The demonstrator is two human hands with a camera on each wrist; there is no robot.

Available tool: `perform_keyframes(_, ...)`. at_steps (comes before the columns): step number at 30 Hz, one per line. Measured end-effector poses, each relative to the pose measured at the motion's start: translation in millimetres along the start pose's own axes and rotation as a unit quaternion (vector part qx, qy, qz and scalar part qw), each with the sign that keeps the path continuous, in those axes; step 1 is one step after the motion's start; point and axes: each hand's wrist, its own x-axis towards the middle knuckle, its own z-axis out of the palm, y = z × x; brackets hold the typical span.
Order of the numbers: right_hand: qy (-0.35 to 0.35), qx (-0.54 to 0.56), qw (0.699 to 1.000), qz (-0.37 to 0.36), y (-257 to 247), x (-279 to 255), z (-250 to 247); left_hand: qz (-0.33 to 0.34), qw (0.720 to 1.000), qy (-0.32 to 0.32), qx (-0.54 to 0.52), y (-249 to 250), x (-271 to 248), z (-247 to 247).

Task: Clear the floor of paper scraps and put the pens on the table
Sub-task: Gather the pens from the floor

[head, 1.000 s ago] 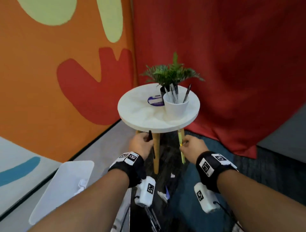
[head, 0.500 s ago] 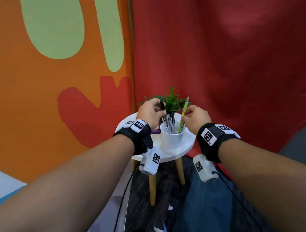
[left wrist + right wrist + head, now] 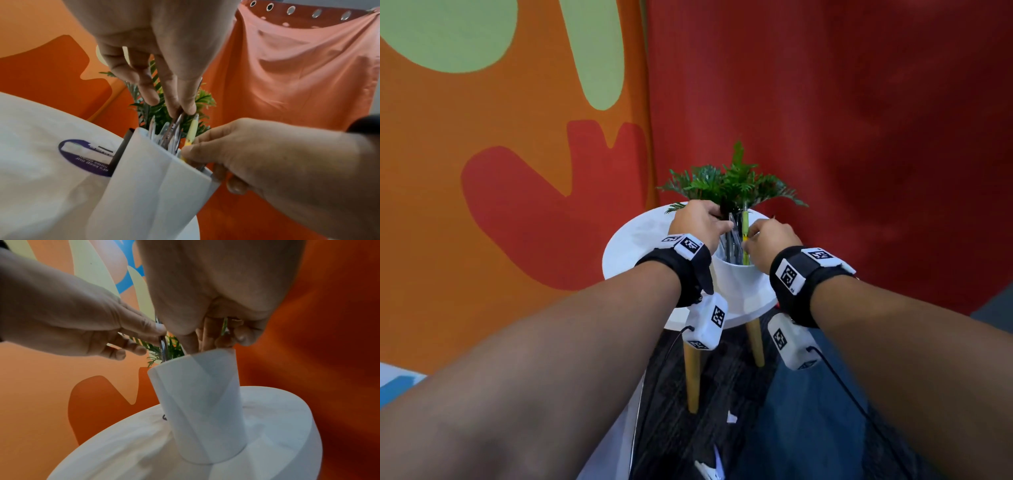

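Head view: both hands over a white cup (image 3: 736, 284) standing on the round white bench (image 3: 633, 246), green plant (image 3: 732, 185) just behind the cup. Left hand (image 3: 700, 224) pinches a dark pen (image 3: 724, 207) at the cup's mouth; right hand (image 3: 770, 240) pinches a yellow-green pen (image 3: 745, 236) standing upright with its lower end inside the cup. Paper scraps (image 3: 731, 418) lie on the dark floor (image 3: 681, 428) below the bench, near its wooden legs. Left wrist view: left hand's fingertips (image 3: 186, 105) closed on the top of a metallic pen among several pens bunched in the cup (image 3: 156, 186); the yellow-green pen (image 3: 192, 129) stands in the cup just beside them, right hand (image 3: 257, 155) gripping it low at the rim. A round purple sticker (image 3: 82, 155) lies flat on the bench (image 3: 30, 146) beside the cup. Right wrist view: right hand (image 3: 216, 305) curled over the cup (image 3: 201, 402), fingers reaching its mouth; the pen it grips is mostly hidden. Left hand (image 3: 82, 324) holds a shiny pen (image 3: 162, 344) upright, entering the cup.
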Motion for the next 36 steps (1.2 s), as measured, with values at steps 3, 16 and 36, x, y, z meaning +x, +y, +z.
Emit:
perform_keyframes(3,0.007,-0.021,1.000,0.012,-1,5,5,-0.030,0.999,-0.004,0.022,-10,5,8)
perform_keyframes(16,0.124,0.082,0.985,-0.084,7,-41,-11,0.046,0.998,0.037,-0.012,4,-48,-1)
perform_keyframes(36,-0.145,0.116,0.983,-0.008,136,-230,228,-0.226,0.966,-0.111,0.058,-225,-259,96)
